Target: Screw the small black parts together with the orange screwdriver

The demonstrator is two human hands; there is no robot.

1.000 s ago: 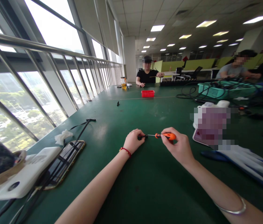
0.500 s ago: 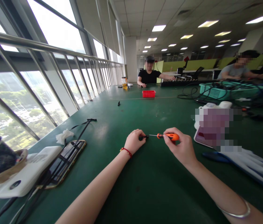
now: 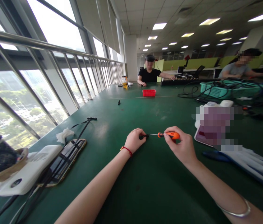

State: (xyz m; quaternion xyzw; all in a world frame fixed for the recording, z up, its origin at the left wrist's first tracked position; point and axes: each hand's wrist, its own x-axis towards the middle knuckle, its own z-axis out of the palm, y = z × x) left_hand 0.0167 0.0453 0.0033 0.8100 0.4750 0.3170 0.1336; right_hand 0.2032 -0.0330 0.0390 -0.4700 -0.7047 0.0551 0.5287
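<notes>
My left hand [image 3: 135, 140] is closed on a small black part [image 3: 144, 136], most of it hidden by the fingers; its kind is too small to make out. From the other side my right hand [image 3: 182, 144] grips a screwdriver [image 3: 173, 135] with an orange and black handle. The thin metal shaft lies almost level and points left, its tip at the right end of the black part. I cannot tell whether the tip sits in a screw. Both hands are low over the green table [image 3: 150, 177].
A phone [image 3: 62, 161], a white device [image 3: 29, 171] and black straps lie left. Right are a pinkish blurred object [image 3: 213, 124] and white-blue gloves [image 3: 250, 165]. Farther off stand a red tray [image 3: 149, 93] and a teal basket [image 3: 229, 89] of cables. Two people sit beyond.
Hands, black part and screwdriver hold nearly the same places. The whole view has shifted very slightly. At the far right, the person in grey has leaned a little.
</notes>
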